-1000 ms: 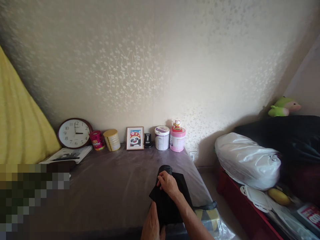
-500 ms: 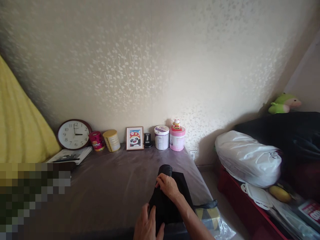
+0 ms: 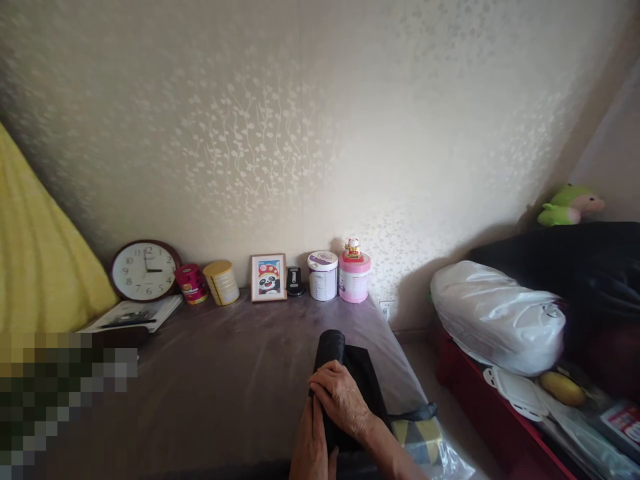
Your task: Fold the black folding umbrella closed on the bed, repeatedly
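Observation:
A black sheet of cloth-like material (image 3: 367, 380), partly rolled up, lies near the front of the table. Its thick roll (image 3: 331, 345) points away from me, with a flat part spread to the right. My right hand (image 3: 343, 397) is closed over the top of the roll, fingers curled round its left side. Closer to me, my left hand (image 3: 313, 437) presses along the roll's left side, fingers together and thumb on the near end. The two hands touch or nearly touch. What lies inside the roll, if anything, is hidden.
Along the wall stand a clock (image 3: 145, 270), a pink tin (image 3: 191, 285), a yellow-lidded can (image 3: 221, 283), a framed panda picture (image 3: 269, 278) and two tubs. A clear plastic bag (image 3: 440, 453) hangs at the right edge. Further right, a white bag (image 3: 495, 313) sits on a red box (image 3: 453, 370).
My left hand has moved forward and right onto the roll, its spread fingers now together. My right hand has slid slightly toward me and flattened over the roll.

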A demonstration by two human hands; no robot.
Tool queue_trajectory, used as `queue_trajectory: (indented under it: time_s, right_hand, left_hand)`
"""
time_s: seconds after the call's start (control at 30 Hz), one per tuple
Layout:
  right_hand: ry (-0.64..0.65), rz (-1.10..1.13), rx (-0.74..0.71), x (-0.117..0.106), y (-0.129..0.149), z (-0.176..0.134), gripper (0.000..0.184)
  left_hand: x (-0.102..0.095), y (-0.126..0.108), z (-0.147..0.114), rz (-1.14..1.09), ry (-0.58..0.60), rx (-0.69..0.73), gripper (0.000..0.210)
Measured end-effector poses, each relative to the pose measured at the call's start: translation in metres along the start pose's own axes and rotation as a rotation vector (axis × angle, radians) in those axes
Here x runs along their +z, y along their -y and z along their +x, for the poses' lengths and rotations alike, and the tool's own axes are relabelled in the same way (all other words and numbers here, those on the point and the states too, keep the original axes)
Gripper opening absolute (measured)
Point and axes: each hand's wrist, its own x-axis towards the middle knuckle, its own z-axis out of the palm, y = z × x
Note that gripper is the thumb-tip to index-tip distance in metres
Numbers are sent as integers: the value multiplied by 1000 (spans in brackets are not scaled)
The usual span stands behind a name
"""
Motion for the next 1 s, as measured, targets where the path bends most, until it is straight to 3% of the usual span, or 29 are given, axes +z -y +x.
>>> queue_trajectory:
  time_s: [0.1,0.3,0.57,0.8,0.87,1.0]
  right_hand:
    - [-12,1,-57,8,-15,3,24]
    - [-10,-58,1,15,-43,32,25]
    - [-132,-151,241,10,-71,58,26]
    - [-345,-220,569,-31,-100,7,32]
    - [-316,-181,662,-39,-101,-12,33]
    - [-201,-70,697,-43,-89,-35,35]
  left_hand:
    - [-1,0,1,-7,21,-13,70]
    - [-9,3,5,-23,143,-55,86]
    - [-14,0,4,-68,176,-100,95]
    - [-15,-4,-1,-124,126,-60,90]
    - [-14,-4,-2,-150,121,-71,89]
    - [-13,-4,-4,-160,112,-48,87]
